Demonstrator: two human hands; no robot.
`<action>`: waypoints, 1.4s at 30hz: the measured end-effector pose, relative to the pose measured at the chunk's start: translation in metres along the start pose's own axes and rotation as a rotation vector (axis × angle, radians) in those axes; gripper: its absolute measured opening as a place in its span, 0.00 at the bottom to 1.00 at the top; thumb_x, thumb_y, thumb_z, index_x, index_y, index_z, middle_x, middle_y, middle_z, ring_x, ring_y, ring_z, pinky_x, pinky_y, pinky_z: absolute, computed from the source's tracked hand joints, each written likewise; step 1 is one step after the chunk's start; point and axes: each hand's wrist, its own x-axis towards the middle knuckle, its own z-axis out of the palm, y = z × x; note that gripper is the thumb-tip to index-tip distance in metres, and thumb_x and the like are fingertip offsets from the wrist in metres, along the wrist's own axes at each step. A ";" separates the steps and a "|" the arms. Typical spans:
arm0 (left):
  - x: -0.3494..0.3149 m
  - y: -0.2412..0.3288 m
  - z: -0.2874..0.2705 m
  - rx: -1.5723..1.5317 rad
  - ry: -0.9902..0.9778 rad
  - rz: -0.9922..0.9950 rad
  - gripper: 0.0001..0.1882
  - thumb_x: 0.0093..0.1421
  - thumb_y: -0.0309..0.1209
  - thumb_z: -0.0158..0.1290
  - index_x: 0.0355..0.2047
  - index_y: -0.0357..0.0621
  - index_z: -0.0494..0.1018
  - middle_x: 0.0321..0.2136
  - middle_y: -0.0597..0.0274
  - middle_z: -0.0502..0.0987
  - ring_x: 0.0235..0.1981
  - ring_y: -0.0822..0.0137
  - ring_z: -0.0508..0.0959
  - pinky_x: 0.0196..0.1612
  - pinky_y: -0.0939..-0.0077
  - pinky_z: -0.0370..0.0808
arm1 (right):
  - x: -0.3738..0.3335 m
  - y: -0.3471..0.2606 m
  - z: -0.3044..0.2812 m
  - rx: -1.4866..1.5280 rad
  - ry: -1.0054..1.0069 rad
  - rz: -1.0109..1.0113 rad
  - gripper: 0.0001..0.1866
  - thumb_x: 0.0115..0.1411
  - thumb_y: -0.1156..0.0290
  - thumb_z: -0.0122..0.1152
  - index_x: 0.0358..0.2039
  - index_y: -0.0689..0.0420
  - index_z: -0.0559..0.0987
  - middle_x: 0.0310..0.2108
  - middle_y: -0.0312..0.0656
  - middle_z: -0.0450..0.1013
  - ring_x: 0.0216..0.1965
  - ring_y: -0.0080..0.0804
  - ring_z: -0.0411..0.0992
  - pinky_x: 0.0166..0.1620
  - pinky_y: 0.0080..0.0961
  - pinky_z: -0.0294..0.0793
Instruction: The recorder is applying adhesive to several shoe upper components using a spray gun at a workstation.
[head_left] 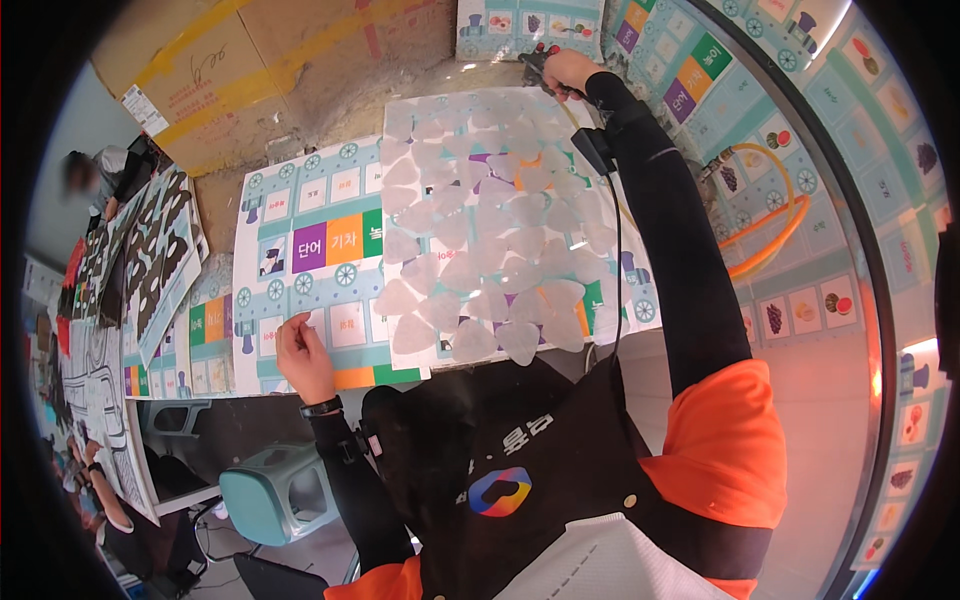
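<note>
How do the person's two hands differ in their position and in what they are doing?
The left hand rests close to the body on the printed train sheet; the right hand is stretched far forward. The left hand holds nothing; the right hand is closed on a dark tool. Both arms wear black sleeves.

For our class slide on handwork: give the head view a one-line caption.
Left hand rests on a printed sheet; right hand holds a tool beyond clear heart shapes.

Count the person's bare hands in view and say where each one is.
2. The left hand rests on the near edge of the printed train sheet. The right hand reaches to the far edge, gripping a dark tool beyond the translucent heart-shaped pieces.
</note>
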 end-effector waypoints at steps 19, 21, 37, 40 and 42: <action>0.000 -0.004 0.001 -0.036 0.003 -0.014 0.08 0.63 0.19 0.50 0.39 0.36 0.78 0.29 0.60 0.75 0.25 0.68 0.71 0.31 0.73 0.70 | 0.003 -0.008 0.000 -0.149 0.051 0.058 0.07 0.47 0.72 0.55 0.17 0.61 0.75 0.18 0.44 0.72 0.17 0.34 0.71 0.20 0.31 0.66; 0.000 -0.004 0.001 -0.016 -0.008 -0.028 0.08 0.63 0.19 0.50 0.39 0.36 0.78 0.29 0.59 0.75 0.25 0.68 0.71 0.32 0.73 0.71 | 0.000 -0.012 -0.001 -0.241 -0.009 0.056 0.07 0.47 0.72 0.55 0.17 0.61 0.74 0.18 0.44 0.72 0.17 0.34 0.71 0.20 0.31 0.66; 0.000 -0.004 0.000 -0.010 -0.003 0.012 0.08 0.62 0.19 0.50 0.39 0.36 0.78 0.29 0.59 0.75 0.25 0.66 0.71 0.32 0.72 0.71 | -0.017 0.014 -0.016 -0.034 0.146 0.173 0.11 0.53 0.70 0.55 0.19 0.64 0.76 0.19 0.45 0.74 0.21 0.33 0.77 0.20 0.28 0.70; -0.001 -0.006 0.001 -0.015 -0.016 -0.006 0.08 0.62 0.19 0.50 0.39 0.36 0.78 0.29 0.59 0.75 0.25 0.67 0.71 0.32 0.72 0.70 | -0.018 0.015 -0.016 -0.049 0.148 0.155 0.09 0.52 0.72 0.56 0.19 0.63 0.75 0.19 0.44 0.73 0.18 0.33 0.74 0.20 0.28 0.69; -0.001 -0.004 0.001 -0.026 0.001 0.010 0.08 0.62 0.19 0.50 0.39 0.36 0.78 0.29 0.59 0.75 0.25 0.68 0.71 0.32 0.73 0.70 | -0.017 0.018 -0.018 -0.083 0.137 0.136 0.09 0.51 0.72 0.56 0.19 0.63 0.75 0.19 0.44 0.73 0.17 0.33 0.73 0.19 0.29 0.68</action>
